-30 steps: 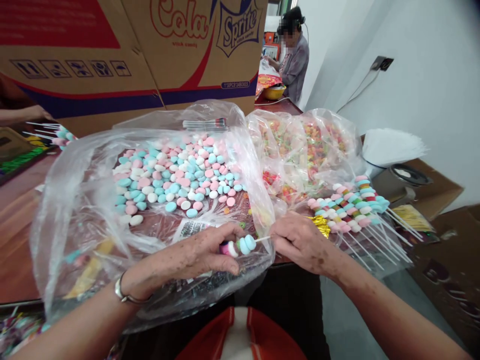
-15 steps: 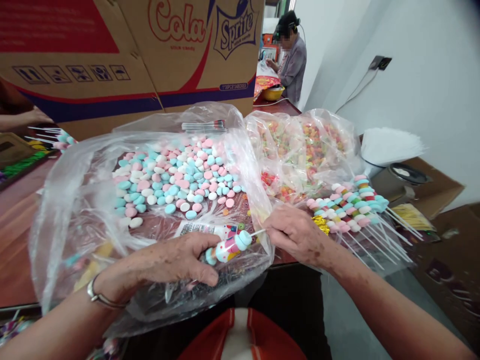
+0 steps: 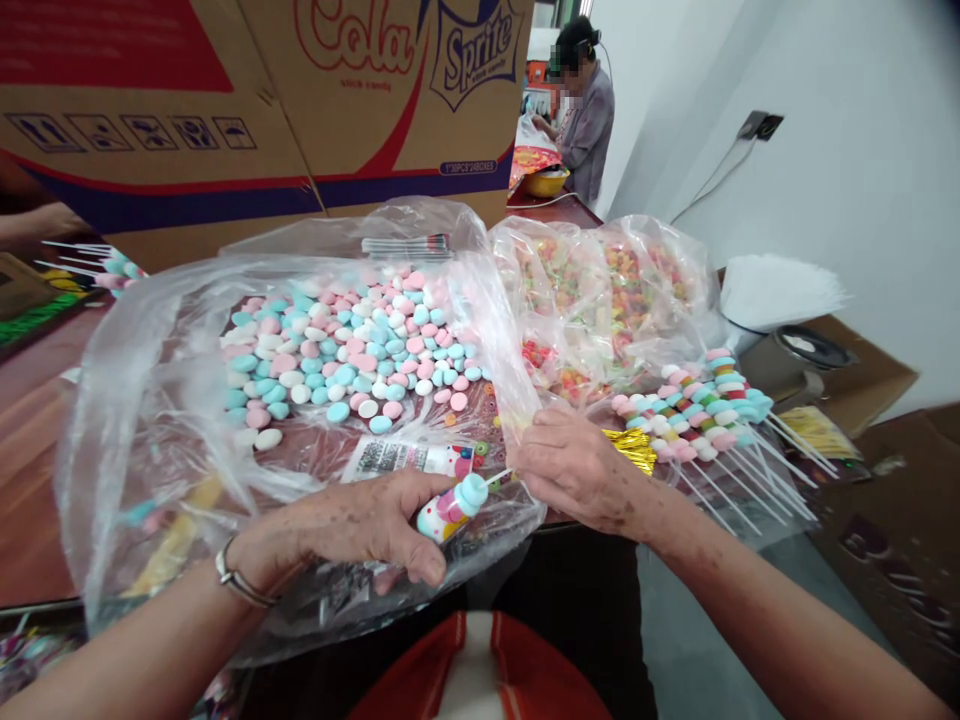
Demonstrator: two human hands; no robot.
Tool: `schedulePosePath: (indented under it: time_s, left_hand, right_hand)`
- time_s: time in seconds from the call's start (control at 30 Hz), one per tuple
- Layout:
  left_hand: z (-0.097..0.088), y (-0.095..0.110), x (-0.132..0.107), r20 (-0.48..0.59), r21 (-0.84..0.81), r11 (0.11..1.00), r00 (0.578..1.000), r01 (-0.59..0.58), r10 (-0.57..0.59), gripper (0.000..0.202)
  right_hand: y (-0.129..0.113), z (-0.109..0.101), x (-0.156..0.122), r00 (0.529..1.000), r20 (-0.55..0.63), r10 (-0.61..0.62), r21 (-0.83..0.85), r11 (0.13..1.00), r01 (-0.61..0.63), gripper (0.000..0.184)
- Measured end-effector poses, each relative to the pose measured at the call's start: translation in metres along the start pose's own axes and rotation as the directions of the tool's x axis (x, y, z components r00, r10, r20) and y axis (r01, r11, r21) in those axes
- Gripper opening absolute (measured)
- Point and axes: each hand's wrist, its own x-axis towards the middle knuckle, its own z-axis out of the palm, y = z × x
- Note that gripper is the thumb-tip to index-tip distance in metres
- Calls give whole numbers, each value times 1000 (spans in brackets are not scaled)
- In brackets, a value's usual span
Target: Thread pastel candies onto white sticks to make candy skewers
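Note:
My left hand (image 3: 367, 525) is closed around a candy skewer (image 3: 472, 492), thumb on the near side and fingers partly hidden behind it. A printed wrapper (image 3: 442, 515) with coloured dots covers much of the skewer, and pale blue candy shows at its upper end. My right hand (image 3: 574, 470) pinches the tip of the skewer's white stick (image 3: 498, 478); its fingertips hide the end. Under the hands lies a clear plastic bag (image 3: 517, 400) with a heap of pink, white and blue candies (image 3: 352, 345). A printed label sheet (image 3: 397, 455) rests just beyond the left hand.
Finished-looking candy skewers (image 3: 701, 415) lie at right beside gold twist ties (image 3: 632, 450). Behind them sits a bag of gummy candies (image 3: 615, 285). A large cardboard box (image 3: 300, 130) stands at the back. Another person (image 3: 585, 115) works at the far end.
The skewer and my left hand have shifted slightly right. The left fingers now cover the skewer's lower end. My right hand has moved slightly left, and more of the gold ties shows.

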Motion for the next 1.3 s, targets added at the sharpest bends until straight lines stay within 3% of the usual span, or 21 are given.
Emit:
schedulePosePath:
  time_s: [0.1, 0.27, 0.43, 0.57, 0.73, 0.9, 1.17, 1.3]
  left_hand:
    - [-1, 0, 0, -55, 40, 999, 998, 3, -1, 46]
    - [-4, -3, 0, -233, 43, 988, 960, -150, 156, 45]
    - [0, 7, -1, -152, 208, 977, 985, -48, 80, 42]
    - [-2, 7, 0, -95, 128, 991, 995, -32, 44, 50]
    - [-6, -1, 4, -118, 5, 997, 990, -78, 78, 44]
    - [-1, 2, 8, -144, 101, 992, 985, -78, 93, 53]
    - [-7, 0, 2, -188, 86, 993, 977, -87, 102, 50]
    - [-10, -4, 2, -242, 203, 961, 941, -188, 235, 43]
  right_hand:
    - [3, -5, -1, 999, -46, -12, -13, 1000, 12, 25]
    - [0, -5, -1, 997, -73, 41, 1, 999, -41, 25]
    - [-5, -5, 3, 994, -79, 74, 20, 997, -73, 25]
    - [-3, -2, 3, 994, -82, 66, -51, 996, -70, 25]
    - [-3, 2, 3, 998, -47, 36, 3, 999, -36, 25]
    - [-8, 8, 11, 998, -58, 20, 4, 1000, -20, 25]
    - [-3, 3, 5, 997, -44, 69, -28, 997, -70, 25]
    - [-6, 2, 7, 996, -57, 75, -13, 997, -76, 27]
